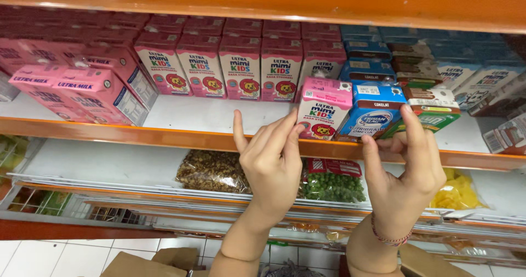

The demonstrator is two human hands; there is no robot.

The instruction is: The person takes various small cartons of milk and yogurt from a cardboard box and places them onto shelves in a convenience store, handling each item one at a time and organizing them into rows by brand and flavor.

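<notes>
My left hand [271, 162] reaches up to the orange-edged shelf [164, 137], its fingertips on the lower front of a small pink milk carton [324, 108]. My right hand [402, 175], with a beaded band on its wrist, pinches a blue milk carton [372, 112] at the shelf's front edge, thumb on its face and fingers behind it. A green-and-brown carton [433, 110] leans right beside the blue one. Behind them stands a row of pink cartons [241, 71] with a lion picture.
Larger pink cartons [82, 88] sit at the shelf's left, blue and brown cartons [438, 58] at the back right. On the shelf below lie bags of brown nuts [211, 170], green peas [334, 186] and yellow chips [457, 192]. Cardboard [159, 263] sits on the tiled floor.
</notes>
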